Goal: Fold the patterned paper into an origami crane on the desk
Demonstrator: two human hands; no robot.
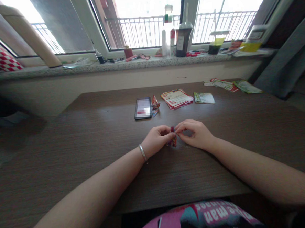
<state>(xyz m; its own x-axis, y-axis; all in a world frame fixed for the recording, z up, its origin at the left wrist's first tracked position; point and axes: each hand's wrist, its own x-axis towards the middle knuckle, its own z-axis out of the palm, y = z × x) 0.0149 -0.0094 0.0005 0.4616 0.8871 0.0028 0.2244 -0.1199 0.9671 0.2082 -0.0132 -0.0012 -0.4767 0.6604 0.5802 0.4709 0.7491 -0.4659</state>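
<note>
Between thumb and fingers, my left hand [160,137] is closed on a small shiny wrapper [172,141] in red, orange and purple. A dark red piece [172,129] sticks up at the top of it. My right hand [195,132] meets it from the other side, thumb and forefinger pinched at a thin pale bit too small to name. Both hands are just above the brown table [102,144], fingertips almost touching. Beyond them lies a crumpled, similarly coloured wrapper [155,106], right beside a phone with a blurred screen [142,108].
Printed cards with red borders [176,98] lie in a stack behind my hands, a green-white packet [204,98] to their right. More packets [247,87] are at the far right corner. Bottles, a dark drink cup [183,40] and clutter line the windowsill [87,67].
</note>
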